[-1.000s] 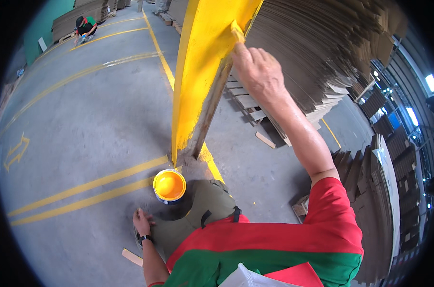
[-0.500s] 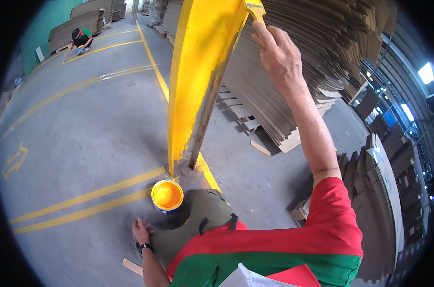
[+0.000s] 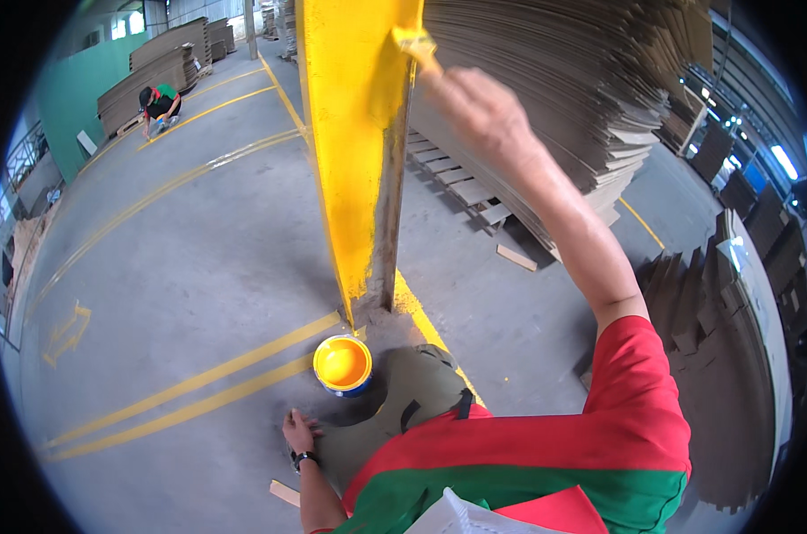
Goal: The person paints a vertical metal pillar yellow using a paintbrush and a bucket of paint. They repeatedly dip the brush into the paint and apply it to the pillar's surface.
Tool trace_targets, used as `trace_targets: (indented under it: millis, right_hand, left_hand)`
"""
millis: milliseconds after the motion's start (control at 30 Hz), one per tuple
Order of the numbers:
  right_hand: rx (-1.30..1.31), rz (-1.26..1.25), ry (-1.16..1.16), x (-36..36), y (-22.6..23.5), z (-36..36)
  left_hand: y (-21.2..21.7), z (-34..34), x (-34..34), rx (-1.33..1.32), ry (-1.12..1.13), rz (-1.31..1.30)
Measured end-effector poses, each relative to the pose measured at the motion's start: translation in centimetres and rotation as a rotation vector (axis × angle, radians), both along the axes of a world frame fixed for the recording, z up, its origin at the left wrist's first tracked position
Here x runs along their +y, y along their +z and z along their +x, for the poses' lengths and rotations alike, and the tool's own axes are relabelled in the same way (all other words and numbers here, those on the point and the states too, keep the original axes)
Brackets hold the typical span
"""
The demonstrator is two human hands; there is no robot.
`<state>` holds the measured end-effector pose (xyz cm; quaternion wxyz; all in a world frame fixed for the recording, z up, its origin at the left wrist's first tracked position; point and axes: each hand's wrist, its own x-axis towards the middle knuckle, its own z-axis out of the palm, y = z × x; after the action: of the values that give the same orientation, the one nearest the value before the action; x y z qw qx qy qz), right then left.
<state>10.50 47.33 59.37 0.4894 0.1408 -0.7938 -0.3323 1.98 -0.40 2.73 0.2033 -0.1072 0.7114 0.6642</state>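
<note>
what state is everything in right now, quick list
paintbrush: coated yellow, at the column's right edge
right hand: closed around the paintbrush handle
left hand: beside the trouser leg, no tool visible
paint can: upright, lidless, yellow paint inside
column: mostly yellow, strip at lower right grey-brown
cardboard sheets: flat, stacked on a pallet
co-worker: crouching

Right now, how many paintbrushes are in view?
1: the paintbrush in the right hand, at the upper right edge of the yellow-painted column. The distant co-worker may hold another; too small to tell.
</note>
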Motion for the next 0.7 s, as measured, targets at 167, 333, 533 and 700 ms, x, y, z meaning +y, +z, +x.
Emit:
trace_targets:
  millis: [167,333,533,700]
  right_hand:
    - [-0.186,-0.176,0.029,-1.2,-7.4,1.4]
    - [0.038,-0.02,0.022,0.4,-2.1,1.6]
    - [-0.337,0.025,-0.203,-1.7,-1.6,1.2]
    - [-0.24,0.15,-0.189,-4.0,1.2,1.6]
  left_hand:
    - [0.3,0.0,0.1,-0.003,-0.024,-0.005]
    - [0.3,0.0,0.3,0.027,-0.061,-0.079]
    - [0.4,0.0,0.5,0.014,-0.067,-0.08]
    - [0.1,0.0,0.6,-0.007,-0.033,-0.046]
